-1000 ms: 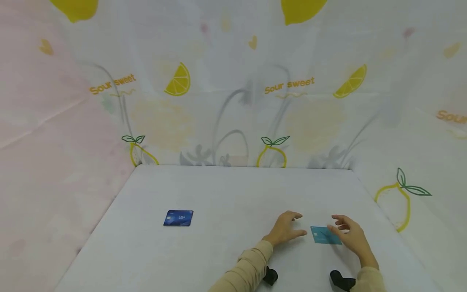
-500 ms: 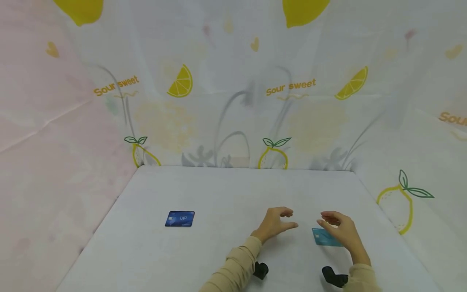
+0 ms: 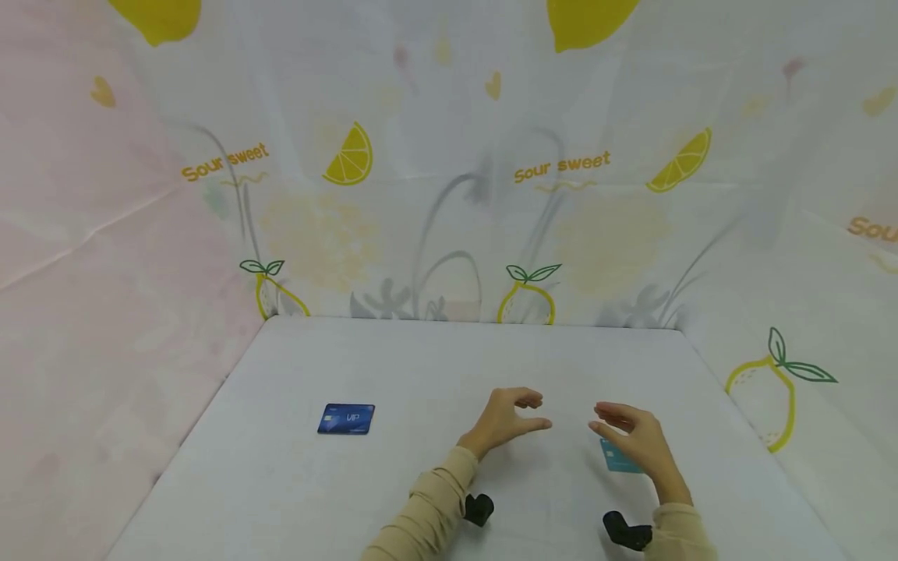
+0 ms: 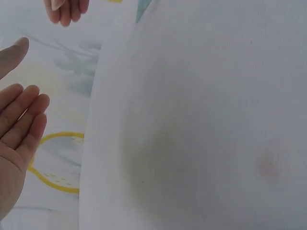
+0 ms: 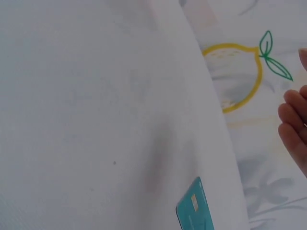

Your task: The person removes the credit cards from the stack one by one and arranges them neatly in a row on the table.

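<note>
My left hand (image 3: 501, 417) hovers above the middle of the white table with its fingers and thumb apart, holding nothing. Facing it, my right hand (image 3: 637, 438) is raised over the table, fingers loosely bent and also holding nothing. A teal card (image 3: 617, 456) with a chip lies flat below the right hand, which covers part of it in the head view; one end of this card (image 5: 195, 208) shows at the bottom of the right wrist view. To the left, a dark blue card (image 3: 347, 419) marked VIP lies flat, apart from both hands.
The white table (image 3: 421, 358) ends at a back wall hung with lemon-print cloth (image 3: 435, 156). Cloth also hangs along the left and right sides. Black wrist-worn devices (image 3: 480, 509) show beneath both forearms.
Both hands have moved left across the table, above its surface. The right hand now covers more of the teal card's right end. Both cards stay in place.
</note>
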Motion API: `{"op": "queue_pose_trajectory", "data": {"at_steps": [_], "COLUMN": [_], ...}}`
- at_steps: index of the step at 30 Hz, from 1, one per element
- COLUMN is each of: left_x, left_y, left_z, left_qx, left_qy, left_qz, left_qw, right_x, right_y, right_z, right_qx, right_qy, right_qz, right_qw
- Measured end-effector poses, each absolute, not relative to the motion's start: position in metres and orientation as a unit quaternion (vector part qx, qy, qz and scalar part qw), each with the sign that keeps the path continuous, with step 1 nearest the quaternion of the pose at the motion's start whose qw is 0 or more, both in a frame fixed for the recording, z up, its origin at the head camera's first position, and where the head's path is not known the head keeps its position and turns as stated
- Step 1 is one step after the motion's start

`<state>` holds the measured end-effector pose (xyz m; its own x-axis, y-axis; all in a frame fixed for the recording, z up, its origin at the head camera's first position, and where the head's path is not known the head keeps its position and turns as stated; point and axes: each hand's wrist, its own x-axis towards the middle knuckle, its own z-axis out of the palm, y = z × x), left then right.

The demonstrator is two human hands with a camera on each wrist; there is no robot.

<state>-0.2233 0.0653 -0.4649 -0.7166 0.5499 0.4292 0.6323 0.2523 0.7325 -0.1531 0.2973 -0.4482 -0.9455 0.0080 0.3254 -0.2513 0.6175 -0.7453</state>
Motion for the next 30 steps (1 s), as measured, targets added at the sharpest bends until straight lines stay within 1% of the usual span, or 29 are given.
{"op": "queue_pose_trajectory", "data": {"at_steps": [8, 14, 18, 26, 30], "left_x": [-0.231, -0.239, -0.240, -0.233, -0.219], "left_y": [0.029, -0.001, -0.018, -0.047, -0.060], "left_z": [-0.453, -0.451, -0.450, -0.445, -0.423], "left_qx": [-0.361, -0.347, -0.335, -0.308, -0.303], "left_qy": [-0.794, -0.788, -0.786, -0.790, -0.796], "left_qz": [-0.487, -0.505, -0.515, -0.526, -0.519], "left_qw": [0.042, 0.058, 0.063, 0.069, 0.075], "right_x": [-0.159, -0.166, -0.172, -0.182, -0.179], "right_y": [0.275, 0.260, 0.249, 0.227, 0.215], "right_z": [-0.447, -0.447, -0.447, -0.445, -0.434], "right_qx": [0.102, 0.130, 0.132, 0.141, 0.154], "right_qy": [-0.855, -0.842, -0.838, -0.829, -0.825], "right_qz": [0.482, 0.494, 0.504, 0.521, 0.524], "right_qw": [0.161, 0.176, 0.165, 0.149, 0.142]}}
